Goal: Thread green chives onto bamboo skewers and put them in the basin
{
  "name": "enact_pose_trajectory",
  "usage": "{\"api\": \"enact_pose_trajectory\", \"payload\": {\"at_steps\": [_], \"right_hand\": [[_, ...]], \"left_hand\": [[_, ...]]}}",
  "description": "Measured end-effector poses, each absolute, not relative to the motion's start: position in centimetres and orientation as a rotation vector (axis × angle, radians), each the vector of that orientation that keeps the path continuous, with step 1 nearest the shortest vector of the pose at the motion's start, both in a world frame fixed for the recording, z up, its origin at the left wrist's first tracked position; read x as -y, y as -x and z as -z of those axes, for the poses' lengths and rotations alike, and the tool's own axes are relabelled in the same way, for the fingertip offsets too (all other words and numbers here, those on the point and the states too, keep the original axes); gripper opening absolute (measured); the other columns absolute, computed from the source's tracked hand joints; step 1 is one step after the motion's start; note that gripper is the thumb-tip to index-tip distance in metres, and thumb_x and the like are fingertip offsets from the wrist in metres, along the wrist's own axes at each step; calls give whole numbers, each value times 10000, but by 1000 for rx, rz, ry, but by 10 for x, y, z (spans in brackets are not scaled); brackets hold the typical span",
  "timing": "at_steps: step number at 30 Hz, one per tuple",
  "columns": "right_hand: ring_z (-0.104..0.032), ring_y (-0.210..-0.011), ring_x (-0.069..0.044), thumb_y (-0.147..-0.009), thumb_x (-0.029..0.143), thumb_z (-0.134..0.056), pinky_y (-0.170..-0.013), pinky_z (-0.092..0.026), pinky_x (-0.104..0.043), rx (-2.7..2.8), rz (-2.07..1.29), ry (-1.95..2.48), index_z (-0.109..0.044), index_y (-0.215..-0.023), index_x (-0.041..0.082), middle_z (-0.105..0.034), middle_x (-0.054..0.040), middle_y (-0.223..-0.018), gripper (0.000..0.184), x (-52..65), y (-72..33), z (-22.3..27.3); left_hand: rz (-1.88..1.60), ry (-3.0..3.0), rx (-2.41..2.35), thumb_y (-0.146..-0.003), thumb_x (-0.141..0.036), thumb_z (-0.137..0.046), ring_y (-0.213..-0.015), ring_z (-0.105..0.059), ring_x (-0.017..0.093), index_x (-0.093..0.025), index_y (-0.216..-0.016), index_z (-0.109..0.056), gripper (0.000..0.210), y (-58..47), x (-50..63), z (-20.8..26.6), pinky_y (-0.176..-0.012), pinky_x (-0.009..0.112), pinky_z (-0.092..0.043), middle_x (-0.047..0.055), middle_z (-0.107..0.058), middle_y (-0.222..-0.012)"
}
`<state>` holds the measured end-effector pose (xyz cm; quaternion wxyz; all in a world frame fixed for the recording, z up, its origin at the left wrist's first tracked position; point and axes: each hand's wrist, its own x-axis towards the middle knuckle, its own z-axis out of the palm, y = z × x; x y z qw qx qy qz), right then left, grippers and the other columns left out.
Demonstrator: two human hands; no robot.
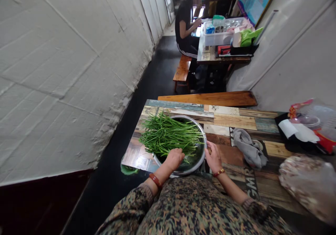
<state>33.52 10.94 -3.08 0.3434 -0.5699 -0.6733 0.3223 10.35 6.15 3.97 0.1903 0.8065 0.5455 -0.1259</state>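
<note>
A large bunch of long green garlic chives (pixel 168 133) lies across a round metal basin (pixel 204 137), its left ends reaching past the rim over the table. My left hand (pixel 175 159) is closed at the near side of the bunch, with its fingertips hidden among the stalks. At the basin's right side, my right hand (pixel 214 157) grips the rim, thumb and fingers around the edge. The inside of the basin looks dark where it shows below the chives.
The wood-patterned table (pixel 233 121) holds a grey cloth (pixel 249 147), a clear bag of pale pieces (pixel 307 182) and packaging at right. A green container (pixel 130 170) shows below the left edge. Beyond a bench (pixel 210 98), a person (pixel 185 25) sits at another table.
</note>
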Motion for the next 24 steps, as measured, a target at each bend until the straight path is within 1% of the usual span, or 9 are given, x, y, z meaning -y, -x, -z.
{"api": "enact_pose_trajectory", "payload": {"at_steps": [6, 10, 12, 14, 17, 19, 20, 22, 24], "right_hand": [[-536, -1133, -241, -906, 286, -437, -986, -449, -469, 1824, -758, 1411, -519, -1257, 185, -573, -133, -1208, 373, -114, -330, 23], [-534, -1151, -241, -914, 287, -430, -979, -455, -466, 1901, -732, 1356, -510, -1275, 209, -576, -121, -1219, 378, -110, -322, 15], [-532, -1159, -241, -915, 281, -428, -979, -454, -465, 1934, -715, 1350, -509, -1281, 213, -577, -118, -1227, 381, -109, -320, 10], [-530, -1165, -239, -919, 278, -425, -979, -452, -460, 1959, -704, 1346, -509, -1285, 214, -575, -117, -1237, 381, -109, -319, 6], [-528, -1165, -239, -923, 279, -419, -976, -451, -460, 1968, -696, 1345, -511, -1279, 209, -575, -119, -1236, 374, -111, -319, 3], [-526, -1163, -242, -924, 283, -419, -974, -451, -463, 1963, -696, 1350, -511, -1275, 203, -578, -122, -1230, 371, -112, -320, 2], [-526, -1161, -242, -925, 286, -420, -974, -450, -465, 1960, -696, 1352, -511, -1274, 201, -578, -123, -1228, 371, -112, -320, 2], [-525, -1160, -243, -925, 290, -422, -977, -448, -465, 1960, -694, 1348, -507, -1275, 198, -576, -124, -1232, 372, -113, -320, 3], [-524, -1161, -242, -925, 288, -422, -981, -444, -464, 1955, -694, 1343, -505, -1273, 197, -574, -123, -1236, 369, -114, -321, 3]], "left_hand": [[299, -2337, -1479, -896, -208, -476, -880, -562, 213, -162, -995, -637, 195, -107, -62, -36, -756, 327, -441, 98, -603, -920], [340, -2295, -1458, -907, -204, -463, -798, -568, 194, -139, -815, -667, 233, -112, -55, -30, -705, 298, -420, 92, -610, -828], [304, -2265, -1508, -903, -209, -473, -773, -565, 184, -140, -774, -670, 245, -111, -59, -38, -684, 284, -410, 82, -604, -799], [106, -2158, -1622, -910, -233, -474, -771, -558, 169, -156, -771, -678, 259, -105, -70, -57, -677, 267, -403, 65, -594, -791], [-498, -1836, -1753, -935, -293, -452, -773, -547, 140, -177, -873, -694, 276, -89, -93, -103, -692, 241, -408, 34, -576, -789], [-807, -1689, -1748, -945, -329, -438, -771, -540, 133, -171, -899, -689, 300, -75, -107, -141, -719, 245, -417, 25, -562, -783], [-913, -1674, -1735, -942, -336, -445, -777, -533, 132, -172, -893, -686, 296, -68, -112, -161, -738, 252, -417, 23, -556, -790], [-1077, -1689, -1686, -938, -328, -458, -881, -542, 144, -165, -852, -666, 278, -57, -116, -199, -826, 273, -417, 41, -575, -891], [-1141, -1709, -1631, -942, -318, -447, -956, -551, 159, -159, -824, -627, 268, -51, -115, -232, -874, 289, -417, 63, -599, -977]]}}
